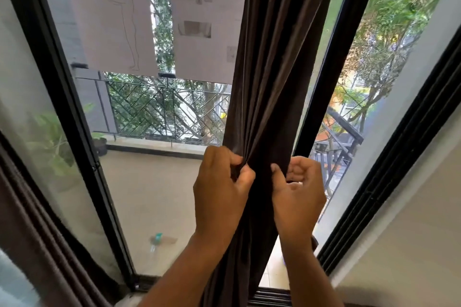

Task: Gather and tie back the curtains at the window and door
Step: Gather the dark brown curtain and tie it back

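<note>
At the glass door: one dark brown curtain [272,62] hangs bunched into a narrow column, right in front of the black door frame [321,62].
Curtains counted: two, the gathered one in the middle plus a second brown curtain [37,239] along the lower left edge.
Hands counted: two, both raised on the bunched fabric at about the same height.
Left hand [219,189]: fingers curled in, pinching a fold on the left side of the bundle.
Right hand [299,189]: thumb pressed on the cloth, other fingers curled round the right edge.
Edges and room: glass on both sides of the column, white wall [399,244] close on the right.
Balcony: metal railing [164,112] at the far edge, open floor before it.
Containers: one black pot [101,146] with a green plant at the balcony's left; a small bottle [156,240] lies on the floor, contents can't tell.
</note>
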